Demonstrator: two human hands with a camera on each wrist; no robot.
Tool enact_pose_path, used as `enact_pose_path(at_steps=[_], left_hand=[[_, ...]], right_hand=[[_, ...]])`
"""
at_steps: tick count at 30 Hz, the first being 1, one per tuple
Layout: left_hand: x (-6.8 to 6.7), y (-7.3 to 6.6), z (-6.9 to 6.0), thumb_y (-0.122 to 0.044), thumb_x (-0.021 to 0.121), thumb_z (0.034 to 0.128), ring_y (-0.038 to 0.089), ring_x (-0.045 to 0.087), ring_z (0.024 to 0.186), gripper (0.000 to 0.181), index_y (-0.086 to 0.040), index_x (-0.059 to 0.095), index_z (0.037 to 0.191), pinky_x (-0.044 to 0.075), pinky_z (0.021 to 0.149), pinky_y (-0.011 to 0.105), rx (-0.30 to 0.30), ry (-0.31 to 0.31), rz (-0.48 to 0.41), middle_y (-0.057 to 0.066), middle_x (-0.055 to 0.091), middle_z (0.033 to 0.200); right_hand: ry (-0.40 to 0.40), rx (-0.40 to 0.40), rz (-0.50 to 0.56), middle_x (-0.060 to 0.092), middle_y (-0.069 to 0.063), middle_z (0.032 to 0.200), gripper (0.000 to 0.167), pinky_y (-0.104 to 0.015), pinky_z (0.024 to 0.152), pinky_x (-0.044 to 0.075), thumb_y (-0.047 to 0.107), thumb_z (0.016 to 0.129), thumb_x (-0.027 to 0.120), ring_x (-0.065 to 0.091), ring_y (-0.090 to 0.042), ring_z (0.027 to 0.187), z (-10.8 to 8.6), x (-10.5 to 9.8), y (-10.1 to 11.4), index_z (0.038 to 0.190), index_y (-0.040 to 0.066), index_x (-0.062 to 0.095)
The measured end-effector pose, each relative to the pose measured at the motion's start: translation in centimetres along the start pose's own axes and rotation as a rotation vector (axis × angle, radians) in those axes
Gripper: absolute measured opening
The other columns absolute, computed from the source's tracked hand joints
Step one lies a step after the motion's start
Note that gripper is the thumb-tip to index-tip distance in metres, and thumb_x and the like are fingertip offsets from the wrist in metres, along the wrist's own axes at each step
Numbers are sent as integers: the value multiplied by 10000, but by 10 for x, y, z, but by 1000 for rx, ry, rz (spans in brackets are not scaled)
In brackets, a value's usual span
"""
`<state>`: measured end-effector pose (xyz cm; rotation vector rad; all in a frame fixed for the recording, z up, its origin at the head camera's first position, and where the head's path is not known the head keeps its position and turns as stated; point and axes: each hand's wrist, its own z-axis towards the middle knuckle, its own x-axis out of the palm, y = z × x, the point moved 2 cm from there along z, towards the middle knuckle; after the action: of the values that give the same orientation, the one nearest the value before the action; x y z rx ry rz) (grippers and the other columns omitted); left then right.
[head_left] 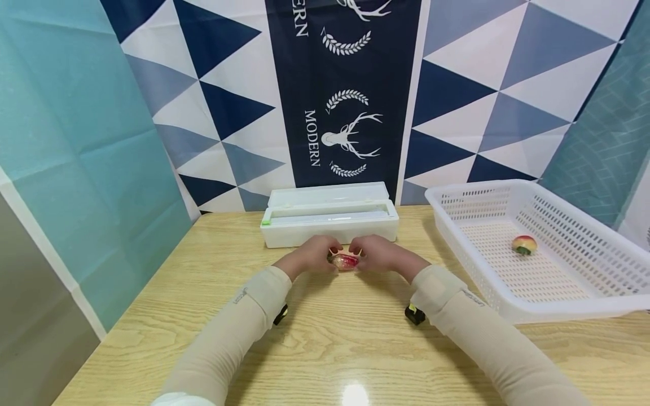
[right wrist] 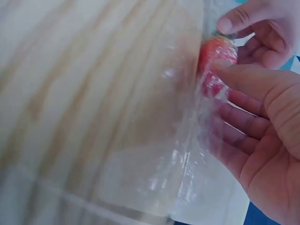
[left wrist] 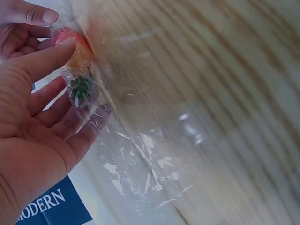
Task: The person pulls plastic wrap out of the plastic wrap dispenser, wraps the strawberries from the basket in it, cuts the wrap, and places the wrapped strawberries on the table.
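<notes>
Here, fingers of the left hand and right hand pinch a film-wrapped red-and-yellow fruit over the table, likely light, firm and slippery, best held at both ends. Loose clear film trails in the way; a white box stands close behind, a basket with another fruit at right.

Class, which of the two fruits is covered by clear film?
The fruit held between the left hand and the right hand: shiny clear film covers it. The other fruit lies in the white basket, with no film visible on it.
</notes>
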<state>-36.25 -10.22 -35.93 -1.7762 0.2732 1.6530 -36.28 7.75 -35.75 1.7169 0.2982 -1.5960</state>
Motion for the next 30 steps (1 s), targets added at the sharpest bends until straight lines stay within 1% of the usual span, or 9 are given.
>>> enact_pose_path(at_steps=[4, 7, 9, 12, 15, 19, 21, 27, 30], left_hand=[[-1, -3, 0, -164, 859, 738, 262, 577, 1145, 630, 6, 593, 1282, 448, 991, 357, -7, 21, -2, 123, 629, 1238], [-1, -5, 1, -212, 870, 732, 256, 526, 1230, 690, -29, 570, 1326, 404, 1044, 360, -23, 52, 7, 100, 589, 1317], [-1, -5, 3, -234, 864, 741, 242, 514, 1240, 697, -45, 563, 1340, 393, 1053, 356, -30, 80, 2, 88, 578, 1333], [1, -8, 5, -237, 847, 764, 208, 536, 1188, 637, -57, 588, 1318, 410, 1028, 335, -29, 111, -23, 79, 597, 1300], [2, -10, 7, -209, 827, 789, 176, 576, 1051, 525, -55, 636, 1253, 455, 944, 302, -9, 118, -24, 55, 650, 1173], [4, -14, 11, -142, 825, 785, 174, 587, 946, 397, -54, 691, 1148, 472, 862, 273, 39, 96, 20, 19, 675, 1041], [3, -16, 12, -116, 827, 773, 184, 588, 922, 360, -57, 707, 1107, 473, 837, 265, 59, 85, 34, 13, 679, 1018], [0, -19, 11, -114, 852, 738, 146, 562, 843, 372, -72, 715, 1081, 463, 762, 229, 85, 60, 49, -15, 667, 958], [-7, -24, 8, -96, 854, 723, 123, 546, 803, 375, -80, 718, 1071, 461, 734, 227, 119, 21, 66, -25, 661, 926]], right_hand=[[-34, -23, 12, 659, -153, 1098, 372, -444, 886, 508, 76, 804, 746, 621, -308, 994, -8, -7, 0, 1139, -33, 626], [-57, -27, 21, 640, -195, 1156, 424, -461, 902, 500, 86, 805, 758, 618, -336, 1019, -14, -14, 0, 1174, -59, 606], [-66, -9, 19, 623, -209, 1196, 465, -468, 916, 494, 101, 806, 769, 616, -345, 1037, -18, -18, -1, 1203, -61, 588], [-77, 23, 8, 597, -220, 1242, 521, -478, 930, 487, 124, 805, 780, 611, -362, 1063, -24, -22, -1, 1240, -60, 561], [-98, 44, -8, 586, -214, 1263, 545, -482, 933, 485, 143, 808, 784, 607, -366, 1075, -30, -24, -1, 1261, -52, 552], [-134, 44, -31, 587, -210, 1256, 540, -483, 926, 489, 144, 808, 780, 612, -361, 1062, -37, -29, 0, 1258, -50, 554], [-143, 39, -34, 588, -211, 1250, 530, -483, 924, 490, 140, 808, 776, 615, -358, 1055, -40, -30, 2, 1251, -51, 555], [-142, 27, -52, 597, -197, 1239, 503, -478, 932, 484, 130, 821, 769, 605, -348, 1073, -45, -33, 8, 1246, -51, 568], [-140, -1, -58, 607, -188, 1225, 484, -479, 959, 465, 110, 813, 775, 586, -344, 1105, -46, -35, 13, 1232, -47, 588]])
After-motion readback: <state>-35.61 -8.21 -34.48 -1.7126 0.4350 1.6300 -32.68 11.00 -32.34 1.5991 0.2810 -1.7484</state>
